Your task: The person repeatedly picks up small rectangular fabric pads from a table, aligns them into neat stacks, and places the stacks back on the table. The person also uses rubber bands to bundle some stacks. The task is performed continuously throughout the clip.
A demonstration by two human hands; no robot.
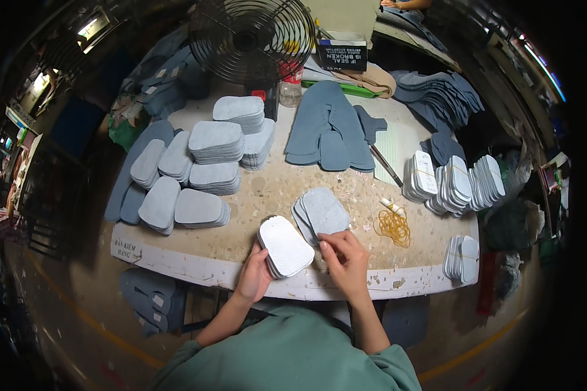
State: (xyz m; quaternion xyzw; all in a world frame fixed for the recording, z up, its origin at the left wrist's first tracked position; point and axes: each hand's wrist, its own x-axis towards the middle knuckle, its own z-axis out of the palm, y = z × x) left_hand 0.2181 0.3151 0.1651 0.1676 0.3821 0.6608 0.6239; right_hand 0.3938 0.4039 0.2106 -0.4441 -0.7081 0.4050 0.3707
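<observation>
The left hand (253, 277) held a textured white panel stack (285, 246); the right hand (347, 259), narrowed, grip unclear, was nearer the grey panel pile (326, 210), just far-left, long axis running near-to-far.

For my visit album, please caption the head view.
Left hand holding white-topped pieces, right hand at a grey stack on a worktable.
</observation>
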